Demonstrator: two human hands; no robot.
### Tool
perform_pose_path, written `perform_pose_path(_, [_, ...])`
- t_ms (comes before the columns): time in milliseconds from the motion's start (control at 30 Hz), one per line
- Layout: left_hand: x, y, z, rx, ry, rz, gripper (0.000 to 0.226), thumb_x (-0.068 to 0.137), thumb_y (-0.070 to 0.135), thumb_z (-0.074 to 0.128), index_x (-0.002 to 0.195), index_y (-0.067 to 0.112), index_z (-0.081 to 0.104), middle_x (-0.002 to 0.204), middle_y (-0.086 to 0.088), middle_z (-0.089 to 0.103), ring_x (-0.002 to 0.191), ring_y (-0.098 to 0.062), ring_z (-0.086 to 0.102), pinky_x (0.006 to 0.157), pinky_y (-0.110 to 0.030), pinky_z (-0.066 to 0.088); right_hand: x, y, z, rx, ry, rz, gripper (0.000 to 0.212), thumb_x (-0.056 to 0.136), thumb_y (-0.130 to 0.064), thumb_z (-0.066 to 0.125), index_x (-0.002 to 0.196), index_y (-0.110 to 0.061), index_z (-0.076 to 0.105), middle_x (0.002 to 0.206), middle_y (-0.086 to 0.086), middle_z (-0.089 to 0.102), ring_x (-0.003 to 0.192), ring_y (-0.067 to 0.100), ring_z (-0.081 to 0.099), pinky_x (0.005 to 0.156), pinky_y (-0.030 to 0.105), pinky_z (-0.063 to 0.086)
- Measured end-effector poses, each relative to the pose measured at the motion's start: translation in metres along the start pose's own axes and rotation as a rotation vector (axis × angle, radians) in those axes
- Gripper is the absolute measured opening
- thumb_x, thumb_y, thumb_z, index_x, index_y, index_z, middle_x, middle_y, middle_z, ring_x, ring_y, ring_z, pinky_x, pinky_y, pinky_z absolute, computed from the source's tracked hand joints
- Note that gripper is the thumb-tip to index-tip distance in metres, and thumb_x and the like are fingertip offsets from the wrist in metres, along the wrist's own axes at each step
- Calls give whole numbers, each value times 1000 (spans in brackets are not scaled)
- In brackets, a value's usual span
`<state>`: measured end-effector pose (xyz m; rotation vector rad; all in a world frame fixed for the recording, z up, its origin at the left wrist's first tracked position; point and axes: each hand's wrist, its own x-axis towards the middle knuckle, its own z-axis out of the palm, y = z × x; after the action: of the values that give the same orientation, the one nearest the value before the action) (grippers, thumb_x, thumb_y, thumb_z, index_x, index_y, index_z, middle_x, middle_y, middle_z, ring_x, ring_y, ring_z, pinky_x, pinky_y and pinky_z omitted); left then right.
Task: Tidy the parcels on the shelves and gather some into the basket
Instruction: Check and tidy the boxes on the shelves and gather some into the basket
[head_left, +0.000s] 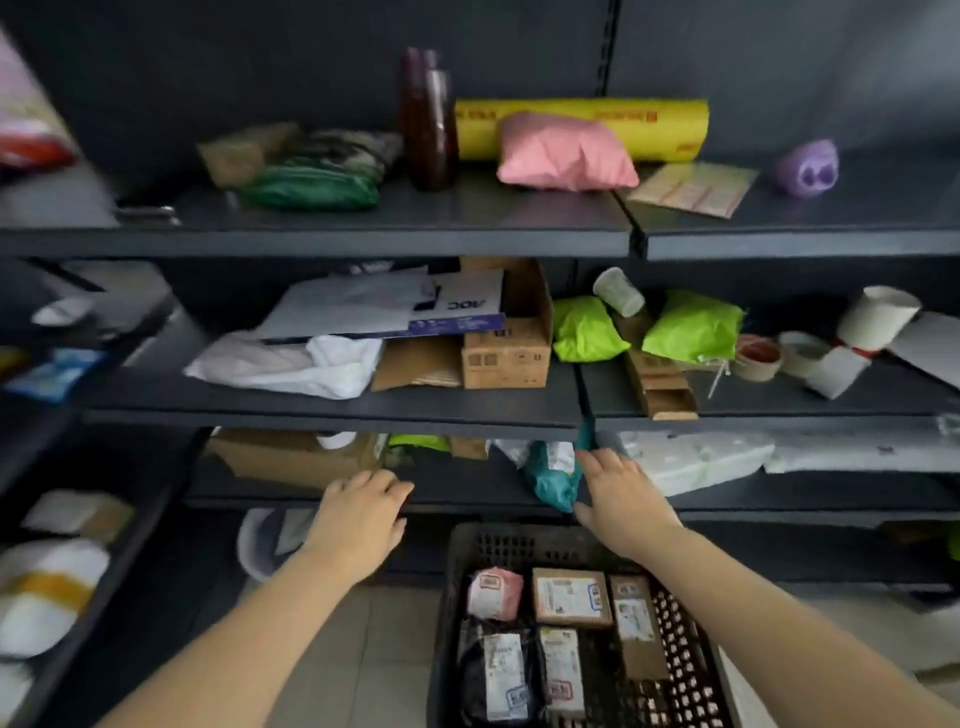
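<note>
Evidently the gathering step is in hand: the left hand (358, 519) hovers with relaxed fingers over the front edge of the lower shelf (467, 488), holding nothing. Further right, a teal parcel (550, 480) lies at that shelf's front edge, and the right hand (623, 499) is spread wide against its right side, not yet closed on it. Next, I judge, those fingers must close round the parcel and lower it into the basket (465, 545) just below, among the labelled parcels (571, 595) lying there.
</note>
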<state>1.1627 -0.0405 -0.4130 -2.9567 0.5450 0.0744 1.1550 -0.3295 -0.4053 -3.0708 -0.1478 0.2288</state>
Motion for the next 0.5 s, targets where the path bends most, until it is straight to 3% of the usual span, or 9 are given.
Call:
perform_pose_path(167, [-86,-43,-66,67,137,-259,47,94,40,45,139,27,41,136,4,46,128,-18,40,99,-37,36,-5,-59,-58,-67,32,-239,72,93,-41,51,151,-15,15,148,6,30,138,26,27,112,36,25])
perform_pose_path(500, [-330,-51,-138,148,174,-758,47,94,39,46,139,27,39,138,4,44,128,-19,40,99,-36,35,-91,-227,-128,-67,238,-793,67,92,-41,51,147,-15,23,142,6,39,129,26,39,106,35,34])
